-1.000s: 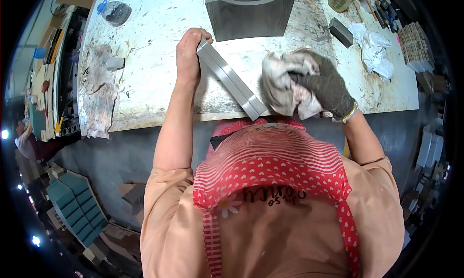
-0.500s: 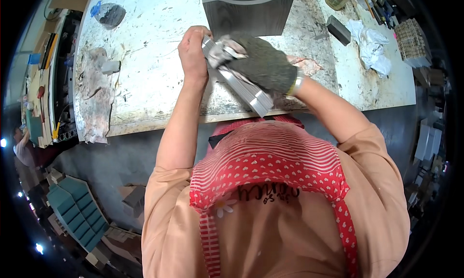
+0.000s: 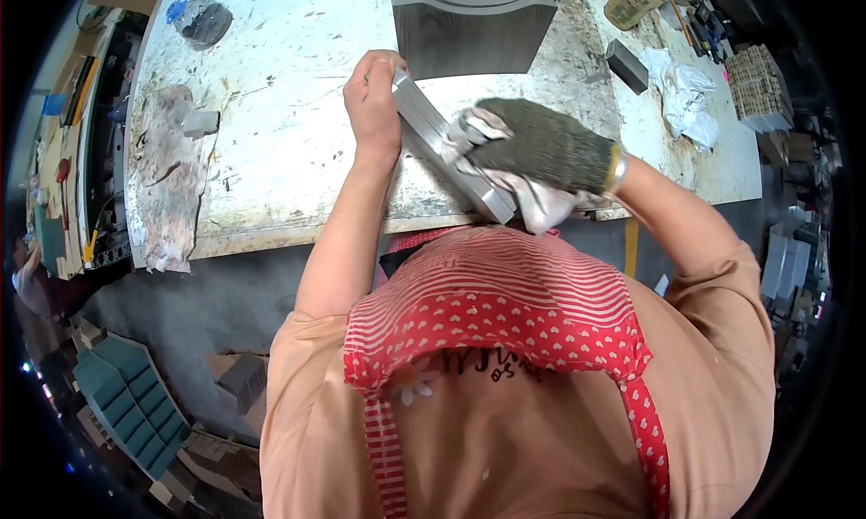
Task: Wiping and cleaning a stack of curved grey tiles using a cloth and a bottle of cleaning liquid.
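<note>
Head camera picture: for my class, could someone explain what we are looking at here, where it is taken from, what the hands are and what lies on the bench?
The picture comes from a wide fisheye camera worn on a person's head, looking straight down, so straight edges bend near the rim. There is no machine, just two hands. The bare left hand grips the far end of a long grey metal bar, which rests slanted on the worn white workbench. The right hand, in a dark knitted glove, presses a crumpled rag against the bar's middle.

Behind the bar is a stack of dark grey slabs. To the right lie a small dark block, a white crumpled cloth and a bottle. At the far left sits a bagged dark lump. The red patterned apron is the person's own.
</note>
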{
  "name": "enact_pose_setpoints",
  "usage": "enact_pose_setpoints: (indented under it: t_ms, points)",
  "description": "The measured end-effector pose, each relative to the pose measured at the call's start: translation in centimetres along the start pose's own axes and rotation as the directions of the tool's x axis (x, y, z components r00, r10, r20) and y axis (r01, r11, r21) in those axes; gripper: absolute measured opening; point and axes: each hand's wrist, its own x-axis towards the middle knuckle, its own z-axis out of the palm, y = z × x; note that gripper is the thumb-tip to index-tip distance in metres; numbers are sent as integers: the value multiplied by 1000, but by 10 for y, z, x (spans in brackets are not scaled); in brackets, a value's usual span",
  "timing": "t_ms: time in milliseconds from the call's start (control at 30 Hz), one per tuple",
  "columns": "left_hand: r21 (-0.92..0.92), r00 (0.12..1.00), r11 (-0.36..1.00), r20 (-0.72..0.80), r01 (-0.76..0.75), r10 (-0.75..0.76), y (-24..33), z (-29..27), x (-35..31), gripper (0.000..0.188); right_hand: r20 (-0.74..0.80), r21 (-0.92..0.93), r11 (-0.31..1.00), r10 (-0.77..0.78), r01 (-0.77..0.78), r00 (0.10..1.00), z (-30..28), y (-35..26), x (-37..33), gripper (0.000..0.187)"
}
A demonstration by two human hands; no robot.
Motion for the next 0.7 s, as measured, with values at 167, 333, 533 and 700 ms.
enact_pose_setpoints:
  t_ms: [167,333,533,700]
  points:
    - [23,1000,999,-11,-26,27,-1,8,-2,26,-18,-115,993,-19,17,1000,21,14,-24,28]
    - [31,1000,999,-8,-25,25,-2,7,-1,26,-50,47,999,14,-12,999,16,4,-14,26]
    - [43,999,999,-22,-32,33,-1,8,-3,26,46,167,920,352,-355,935,14,-10,-5,31]
    - [105,995,991,-47,-82,87,9,-5,-10,25,83,381,850,360,-363,929,11,-2,-8,32]
